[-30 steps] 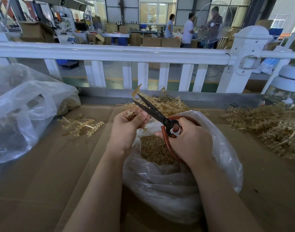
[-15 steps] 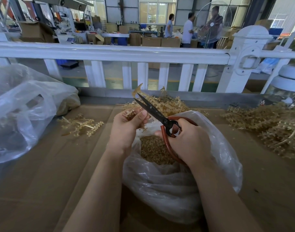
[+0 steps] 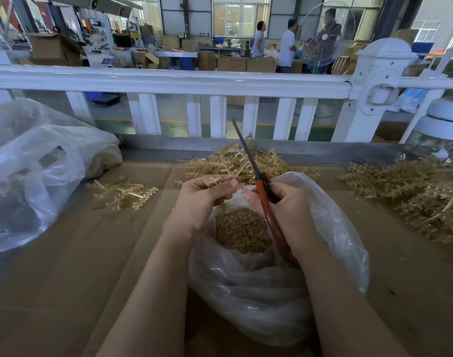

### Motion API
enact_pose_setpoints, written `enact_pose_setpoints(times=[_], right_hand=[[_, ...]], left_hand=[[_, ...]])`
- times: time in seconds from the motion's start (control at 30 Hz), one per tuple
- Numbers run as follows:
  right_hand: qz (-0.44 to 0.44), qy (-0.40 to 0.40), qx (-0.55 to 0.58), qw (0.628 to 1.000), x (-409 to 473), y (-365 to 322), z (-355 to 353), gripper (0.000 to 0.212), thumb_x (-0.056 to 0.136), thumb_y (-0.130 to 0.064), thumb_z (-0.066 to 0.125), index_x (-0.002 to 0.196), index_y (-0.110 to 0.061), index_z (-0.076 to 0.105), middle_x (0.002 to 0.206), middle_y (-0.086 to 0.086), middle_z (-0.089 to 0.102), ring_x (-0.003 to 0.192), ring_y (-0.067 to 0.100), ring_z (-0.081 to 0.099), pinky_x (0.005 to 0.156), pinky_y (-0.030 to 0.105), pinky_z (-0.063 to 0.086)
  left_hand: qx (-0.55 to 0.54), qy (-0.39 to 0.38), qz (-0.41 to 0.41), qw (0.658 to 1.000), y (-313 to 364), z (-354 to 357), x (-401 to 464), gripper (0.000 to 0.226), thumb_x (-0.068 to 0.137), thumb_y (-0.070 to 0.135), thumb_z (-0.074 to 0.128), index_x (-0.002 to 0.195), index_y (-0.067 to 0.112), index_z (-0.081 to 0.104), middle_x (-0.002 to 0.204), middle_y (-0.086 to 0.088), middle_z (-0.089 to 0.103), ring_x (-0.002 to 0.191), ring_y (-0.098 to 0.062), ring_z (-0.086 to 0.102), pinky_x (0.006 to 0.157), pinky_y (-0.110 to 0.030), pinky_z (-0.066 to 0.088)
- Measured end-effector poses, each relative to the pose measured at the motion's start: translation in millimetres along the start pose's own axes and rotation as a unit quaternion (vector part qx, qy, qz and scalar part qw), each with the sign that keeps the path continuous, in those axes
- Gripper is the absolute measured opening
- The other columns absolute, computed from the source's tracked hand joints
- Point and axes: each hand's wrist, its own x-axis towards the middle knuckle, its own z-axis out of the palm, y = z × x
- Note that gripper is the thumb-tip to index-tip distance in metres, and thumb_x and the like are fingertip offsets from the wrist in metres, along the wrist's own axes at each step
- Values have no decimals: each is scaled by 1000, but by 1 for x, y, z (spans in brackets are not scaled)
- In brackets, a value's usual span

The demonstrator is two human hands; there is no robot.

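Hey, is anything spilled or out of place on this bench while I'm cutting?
Nothing serious. One golden sprig lies alone on the cardboard, left of the left hand, which holds another sprig, apart from the heaps. The right hand grips the scissors over the clear bag, and the cut bits lie inside it.

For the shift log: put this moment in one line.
left hand: holds gold plastic sprig | right hand: grips red-handled scissors, blades together, tip up | clear plastic bag: open under hands, gold clippings inside
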Motion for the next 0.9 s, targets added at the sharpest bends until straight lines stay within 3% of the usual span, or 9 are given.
enact_pose_setpoints(times=[0.07,0.17,0.27,0.37,0.53,0.67,0.77,0.9], right_hand=[[12,5,12,1000,0,0,2,9,83,-35,80,80,-29,74,75,-8,75,69,10,71,60,21,57],[19,17,10,1000,1,-1,1,10,85,-28,78,78,-25,73,72,-6,73,66,13,69,59,27,57],[7,12,16,1000,1,-3,-1,7,87,-25,78,81,-23,73,68,-8,72,58,7,65,53,18,50],[-4,8,-8,1000,0,-4,-1,9,87,-28,77,81,-27,71,76,-11,73,70,6,69,63,19,57],[-15,32,-51,998,-2,-2,-2,21,85,-47,76,85,-27,72,78,-11,73,74,9,69,68,35,61],[-60,41,-166,983,-5,-1,-5,46,75,-77,61,90,-34,67,79,-22,69,79,-4,63,65,17,51],[-93,46,-257,961,-6,-1,-5,51,75,-82,53,91,-36,65,74,-25,65,74,-8,60,57,7,41],[-123,42,-316,940,-6,0,-3,59,77,-83,48,98,-32,68,78,-25,62,65,-7,52,60,4,35]], left_hand=[[5,-29,-5,1000,0,0,-1,13,71,14,76,81,6,74,69,-3,68,63,-9,60,60,-18,48],[-22,-58,-11,998,0,2,-3,4,77,5,73,81,5,72,71,-1,72,62,-8,66,59,-20,54],[-26,-55,5,998,0,2,-3,6,80,12,71,79,7,69,68,0,67,62,-7,61,60,-22,53],[-34,-40,12,999,1,1,-1,11,81,11,69,74,5,64,67,-1,64,63,-10,58,67,-31,54],[-24,47,34,998,0,4,2,17,84,7,71,68,6,65,68,-5,62,68,-15,56,79,-43,50],[-34,94,49,994,1,-1,4,17,84,10,73,68,8,67,64,-2,62,64,-13,55,71,-32,46],[-42,109,60,991,1,-2,3,16,84,10,73,71,4,66,64,-1,62,61,-12,55,63,-27,47],[-45,128,65,989,0,-3,4,14,88,7,68,75,2,67,62,0,62,57,-10,52,55,-23,44]])
